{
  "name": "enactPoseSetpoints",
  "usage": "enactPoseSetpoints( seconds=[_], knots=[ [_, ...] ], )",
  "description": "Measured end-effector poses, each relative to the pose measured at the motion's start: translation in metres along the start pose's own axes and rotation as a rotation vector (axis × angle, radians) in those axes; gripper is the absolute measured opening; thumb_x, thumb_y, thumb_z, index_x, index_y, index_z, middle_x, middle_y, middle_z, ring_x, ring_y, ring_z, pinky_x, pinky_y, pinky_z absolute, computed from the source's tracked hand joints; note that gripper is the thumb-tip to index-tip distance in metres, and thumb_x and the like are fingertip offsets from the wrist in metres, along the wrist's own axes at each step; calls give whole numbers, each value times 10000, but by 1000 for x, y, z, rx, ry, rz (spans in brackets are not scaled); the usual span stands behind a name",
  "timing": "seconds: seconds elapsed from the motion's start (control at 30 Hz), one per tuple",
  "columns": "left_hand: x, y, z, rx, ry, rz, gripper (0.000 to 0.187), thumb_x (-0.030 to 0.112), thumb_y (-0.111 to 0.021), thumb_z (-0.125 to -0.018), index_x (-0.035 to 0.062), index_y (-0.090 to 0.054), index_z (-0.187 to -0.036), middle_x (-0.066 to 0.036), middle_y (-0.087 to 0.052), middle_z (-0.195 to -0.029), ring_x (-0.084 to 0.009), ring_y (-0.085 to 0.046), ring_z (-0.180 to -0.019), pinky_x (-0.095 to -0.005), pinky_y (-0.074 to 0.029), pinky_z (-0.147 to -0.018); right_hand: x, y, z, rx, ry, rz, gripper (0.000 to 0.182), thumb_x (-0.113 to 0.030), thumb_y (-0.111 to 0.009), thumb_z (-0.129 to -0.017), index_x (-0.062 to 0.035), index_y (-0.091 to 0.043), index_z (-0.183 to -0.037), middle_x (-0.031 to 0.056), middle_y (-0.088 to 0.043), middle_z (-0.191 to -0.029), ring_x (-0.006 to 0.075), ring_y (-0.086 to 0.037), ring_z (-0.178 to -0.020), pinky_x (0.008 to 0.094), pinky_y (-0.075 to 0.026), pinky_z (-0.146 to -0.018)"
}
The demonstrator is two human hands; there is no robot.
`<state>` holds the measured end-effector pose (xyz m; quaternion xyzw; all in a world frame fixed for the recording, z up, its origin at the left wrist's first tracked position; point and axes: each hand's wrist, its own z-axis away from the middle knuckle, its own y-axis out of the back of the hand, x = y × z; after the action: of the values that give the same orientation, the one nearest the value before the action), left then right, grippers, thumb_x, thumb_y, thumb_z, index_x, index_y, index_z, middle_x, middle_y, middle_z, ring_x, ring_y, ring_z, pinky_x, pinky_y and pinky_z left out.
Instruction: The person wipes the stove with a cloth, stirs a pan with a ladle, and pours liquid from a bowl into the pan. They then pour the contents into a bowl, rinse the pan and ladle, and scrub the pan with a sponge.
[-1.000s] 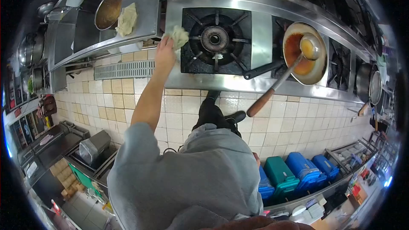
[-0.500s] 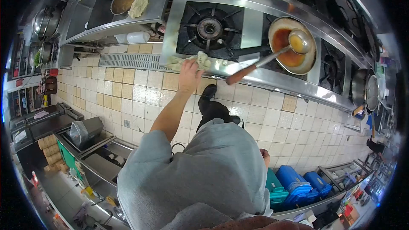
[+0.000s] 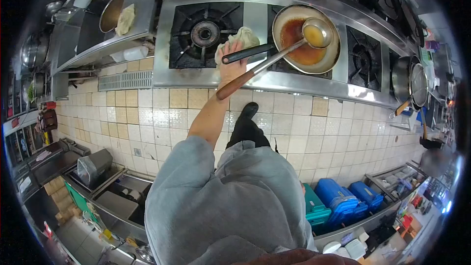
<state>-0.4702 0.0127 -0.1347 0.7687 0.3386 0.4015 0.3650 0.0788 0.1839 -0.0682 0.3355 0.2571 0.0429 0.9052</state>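
Observation:
My left hand (image 3: 231, 66) presses a pale, crumpled cloth (image 3: 245, 35) against the steel strip right of the left burner (image 3: 205, 33), its fingers on the cloth. Close over the hand pass a black pan handle (image 3: 248, 54) and the brown handle of a ladle (image 3: 236, 84). That ladle rests in a light-coloured pan (image 3: 329, 58), which holds reddish-brown liquid; the ladle bowl has yellowish liquid in it. My right hand is hidden by the grey shirt.
Right of the pan is another burner (image 3: 364, 61), with stacked metal pans (image 3: 403, 79) beyond. A pot (image 3: 112, 13) and a second cloth (image 3: 125, 19) are at upper left. Blue bins (image 3: 338, 198) and a green bin (image 3: 315, 211) stand at lower right.
My left hand and the cloth have moved from the stove's front edge up onto its top, beside the left burner. The view has shifted, and my right hand has gone out of sight.

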Motion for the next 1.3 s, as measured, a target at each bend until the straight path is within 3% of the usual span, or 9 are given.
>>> enactPoseSetpoints(
  seconds=[0.27, 0.33, 0.43, 0.6, 0.67, 0.77, 1.03, 1.13, 1.3],
  knots=[
    [29, -26, -19, -104, -93, -93, 640, 319, -584, -859, 104, -438, -1443, -151, -488, -1398, -381, -439, -1296, -541, -279, -1112, -15, 10, 10, 79, -91, -109, 261, -259, -656, -877, -4, -667, -931, 151, -648, -724, 192, -618, -678, 361, -497, -648],
    [37, -17, -15, -413, -63, 289, 571, 302, -568, -880, 100, -476, -1406, -152, -485, -1396, -392, -434, -1291, -522, -291, -1117, -17, 11, 4, 73, -126, -131, 256, -260, -665, -866, -12, -670, -932, 150, -652, -726, 192, -619, -679, 360, -498, -649],
    [47, -10, 16, -232, -86, 195, 393, 173, -614, -888, 94, -591, -1273, -140, -527, -1341, -336, -443, -1298, -494, -348, -1074, -27, 18, -11, 45, -182, -171, 250, -261, -686, -839, -32, -678, -938, 151, -663, -737, 194, -624, -685, 358, -501, -654],
    [23, 14, 67, -352, -292, 3, 393, 83, -627, -852, 95, -582, -1242, -138, -454, -1433, -397, -391, -1333, -523, -282, -1136, -11, 38, -43, 2, -86, -121, 198, -243, -660, -877, -64, -690, -955, 151, -700, -801, 212, -681, -759, 348, -522, -690],
    [28, 24, 78, -440, -65, 408, 400, 84, -621, -865, 134, -583, -1260, -137, -445, -1441, -387, -377, -1351, -561, -252, -1141, 5, 45, -50, 41, -54, -191, 189, -243, -652, -889, -69, -690, -951, 148, -699, -798, 214, -682, -758, 350, -523, -688],
    [68, 24, 82, -360, -178, 194, 396, 64, -612, -859, 132, -591, -1249, -154, -453, -1430, -391, -390, -1344, -572, -252, -1138, 24, 62, -64, 74, -30, -206, 205, -237, -642, -903, -42, -674, -956, 159, -700, -821, 211, -682, -755, 351, -527, -686],
    [219, -60, 81, -268, -262, 307, 416, 10, -564, -814, 122, -611, -1212, -183, -517, -1374, -378, -481, -1282, -519, -332, -1118, 154, 119, -124, 51, -15, -401, 210, -210, -622, -921, -7, -657, -956, 147, -690, -797, 202, -669, -712, 346, -525, -660],
    [277, -85, 77, -370, -259, 282, 414, 7, -563, -805, 144, -634, -1190, -161, -530, -1378, -357, -499, -1274, -449, -366, -1112, 112, 184, -120, 47, 5, -179, 202, -172, -595, -938, 25, -643, -943, 104, -658, -740, 171, -630, -646, 317, -507, -605],
    [356, -101, 35, -370, -206, 527, 336, -27, -570, -814, 88, -668, -1114, -158, -639, -1210, -364, -603, -1123, -405, -482, -992, 143, 201, -148, 34, -92, -435, 177, -160, -575, -951, 7, -631, -954, 38, -595, -687, 116, -578, -611, 269, -462, -545]
  ],
)
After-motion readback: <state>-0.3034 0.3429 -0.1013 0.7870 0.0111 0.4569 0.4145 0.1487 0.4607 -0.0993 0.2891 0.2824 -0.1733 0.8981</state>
